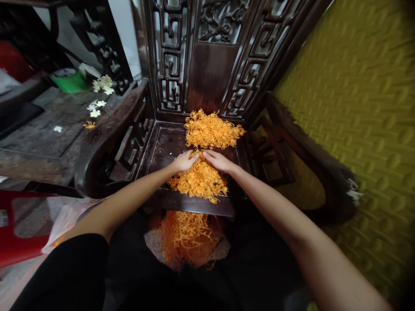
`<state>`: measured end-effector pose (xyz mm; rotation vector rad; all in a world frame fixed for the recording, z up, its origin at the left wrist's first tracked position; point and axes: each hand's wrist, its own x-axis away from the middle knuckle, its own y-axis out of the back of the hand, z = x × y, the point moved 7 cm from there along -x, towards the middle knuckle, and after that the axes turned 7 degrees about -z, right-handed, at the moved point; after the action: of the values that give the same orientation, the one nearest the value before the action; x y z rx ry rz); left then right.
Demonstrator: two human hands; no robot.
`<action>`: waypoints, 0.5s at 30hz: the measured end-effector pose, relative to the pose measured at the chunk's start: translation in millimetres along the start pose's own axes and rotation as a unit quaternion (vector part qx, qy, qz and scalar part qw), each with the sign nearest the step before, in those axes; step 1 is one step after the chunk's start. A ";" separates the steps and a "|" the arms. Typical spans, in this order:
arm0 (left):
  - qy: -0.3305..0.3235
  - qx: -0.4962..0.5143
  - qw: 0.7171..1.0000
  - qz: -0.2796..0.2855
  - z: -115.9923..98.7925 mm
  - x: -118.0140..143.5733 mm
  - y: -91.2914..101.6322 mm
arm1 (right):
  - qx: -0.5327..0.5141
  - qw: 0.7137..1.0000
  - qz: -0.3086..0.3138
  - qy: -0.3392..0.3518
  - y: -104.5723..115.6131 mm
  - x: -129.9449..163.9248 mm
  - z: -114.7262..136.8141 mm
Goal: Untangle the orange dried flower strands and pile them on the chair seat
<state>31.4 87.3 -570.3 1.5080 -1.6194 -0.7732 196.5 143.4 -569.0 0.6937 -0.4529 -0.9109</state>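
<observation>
Two heaps of small, curly orange flowers lie on the seat of a dark carved wooden chair. The far flower heap sits against the backrest; the near flower heap spreads to the seat's front edge. My left hand rests on the left far side of the near heap, thumb stretched inward, its other fingers partly hidden. Opposite it, my right hand touches the same heap with fingers extended to the left. Both hands look open, cupped around the heap's top. More thin orange flowers fill a container below the seat, between my legs.
Armrests flank the seat, left and right. A wooden side table at left carries a green tape roll, white flowers and a dark flat object. A red stool stands lower left; a yellow-green textured surface is at right.
</observation>
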 end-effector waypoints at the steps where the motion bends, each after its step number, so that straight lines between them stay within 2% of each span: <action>1: -0.006 0.002 1.000 0.005 -2.6 2.8 -3.9 | -0.001 1.000 0.009 0.005 -4.4 1.6 3.6; 5: -0.029 0.011 1.000 0.000 -5.6 9.6 -3.3 | -0.001 1.000 0.023 -0.002 -10.1 6.4 7.2; 11: -0.020 0.005 0.998 -0.066 12.6 4.2 21.7 | -0.019 0.999 -0.002 -0.040 2.0 14.0 -9.8; 15: -0.005 0.002 0.999 -0.046 16.9 -3.9 15.6 | -0.038 0.998 -0.026 -0.049 1.6 7.7 -12.8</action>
<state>8.8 91.7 -566.3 1.5924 -1.5697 -0.8300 209.5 142.2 -576.3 0.5953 -0.4852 -1.0096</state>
